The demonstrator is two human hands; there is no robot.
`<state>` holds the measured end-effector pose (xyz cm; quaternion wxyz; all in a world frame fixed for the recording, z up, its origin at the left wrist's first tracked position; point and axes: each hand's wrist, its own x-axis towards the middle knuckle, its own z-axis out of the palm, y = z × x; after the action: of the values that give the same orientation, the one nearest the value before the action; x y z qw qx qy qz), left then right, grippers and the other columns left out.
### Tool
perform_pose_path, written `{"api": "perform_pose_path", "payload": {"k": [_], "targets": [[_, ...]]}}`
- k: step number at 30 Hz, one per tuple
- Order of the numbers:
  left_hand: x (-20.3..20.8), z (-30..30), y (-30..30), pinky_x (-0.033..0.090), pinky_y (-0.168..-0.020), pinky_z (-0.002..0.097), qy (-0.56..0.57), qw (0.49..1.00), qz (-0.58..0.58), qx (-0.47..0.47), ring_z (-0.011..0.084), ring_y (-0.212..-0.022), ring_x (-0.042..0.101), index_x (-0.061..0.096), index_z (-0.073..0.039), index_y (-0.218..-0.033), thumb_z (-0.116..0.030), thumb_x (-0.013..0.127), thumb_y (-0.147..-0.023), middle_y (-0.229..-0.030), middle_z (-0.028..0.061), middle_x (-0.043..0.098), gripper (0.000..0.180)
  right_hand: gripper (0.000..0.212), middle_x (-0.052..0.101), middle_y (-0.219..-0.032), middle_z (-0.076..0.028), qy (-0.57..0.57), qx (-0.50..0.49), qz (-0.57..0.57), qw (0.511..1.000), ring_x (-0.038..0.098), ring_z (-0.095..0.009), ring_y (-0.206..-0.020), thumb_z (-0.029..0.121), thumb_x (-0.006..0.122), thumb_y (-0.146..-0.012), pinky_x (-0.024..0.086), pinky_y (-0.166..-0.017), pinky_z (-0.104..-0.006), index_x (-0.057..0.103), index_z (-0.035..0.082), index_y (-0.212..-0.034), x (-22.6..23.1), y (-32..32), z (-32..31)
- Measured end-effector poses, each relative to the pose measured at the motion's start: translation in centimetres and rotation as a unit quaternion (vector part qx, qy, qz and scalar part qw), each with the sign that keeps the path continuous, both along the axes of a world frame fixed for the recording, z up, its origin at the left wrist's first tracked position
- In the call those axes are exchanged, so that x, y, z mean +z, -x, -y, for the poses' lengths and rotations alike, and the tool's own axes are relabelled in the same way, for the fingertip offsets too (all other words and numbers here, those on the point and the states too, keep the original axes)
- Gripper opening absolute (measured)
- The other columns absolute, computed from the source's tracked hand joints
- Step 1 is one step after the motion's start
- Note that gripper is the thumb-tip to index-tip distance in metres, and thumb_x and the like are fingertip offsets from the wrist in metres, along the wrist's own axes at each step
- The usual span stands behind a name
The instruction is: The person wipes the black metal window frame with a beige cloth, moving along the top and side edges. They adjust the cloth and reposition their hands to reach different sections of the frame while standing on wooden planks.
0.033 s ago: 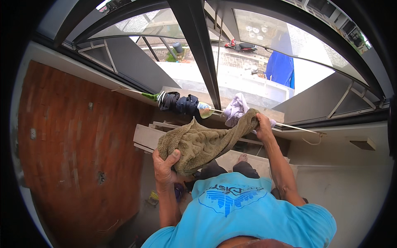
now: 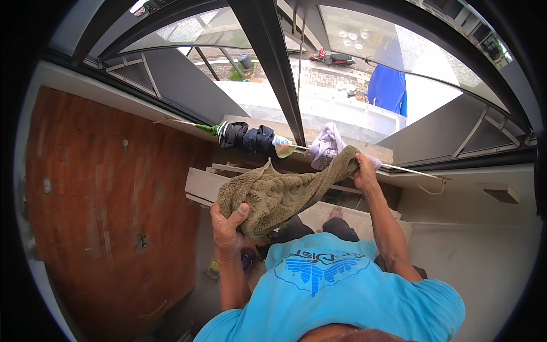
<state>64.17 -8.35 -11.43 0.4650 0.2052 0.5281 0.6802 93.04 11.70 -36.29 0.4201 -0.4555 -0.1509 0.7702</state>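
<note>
Towel (image 2: 279,196) stretches between left hand (image 2: 229,228) and right hand (image 2: 365,172), each grip clasping it (left fingertips hidden behind).

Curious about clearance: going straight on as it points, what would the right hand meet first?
Past the olive towel it holds, the right hand would likely meet the lilac cloth on the white rod; depth is unclear.

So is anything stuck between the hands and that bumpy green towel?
Nothing that I can see. The left hand holds the olive-green towel directly at its wide, bunched end, and the right hand grips its narrower end.
</note>
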Motion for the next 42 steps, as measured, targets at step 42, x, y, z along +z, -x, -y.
{"api": "perform_pose_path", "payload": {"k": [42], "targets": [[-3.5, -4.0, -3.4, 0.055, -0.087, 0.0317, 0.081, 0.994, -0.062, -0.047, 0.0149, -0.095, 0.067, 0.061, 0.004, -0.121, -0.008, 0.070, -0.093, -0.110, 0.0102, 0.070, 0.031, 0.018, 0.060, -0.075, 0.001, -0.155, -0.125, -0.164, 0.966, 0.050, -0.006, -0.067, 0.014, 0.057, -0.096, 0.041, -0.062, -0.0241, 0.070, 0.002, -0.088, 9.5, 13.6, -6.4]]}}
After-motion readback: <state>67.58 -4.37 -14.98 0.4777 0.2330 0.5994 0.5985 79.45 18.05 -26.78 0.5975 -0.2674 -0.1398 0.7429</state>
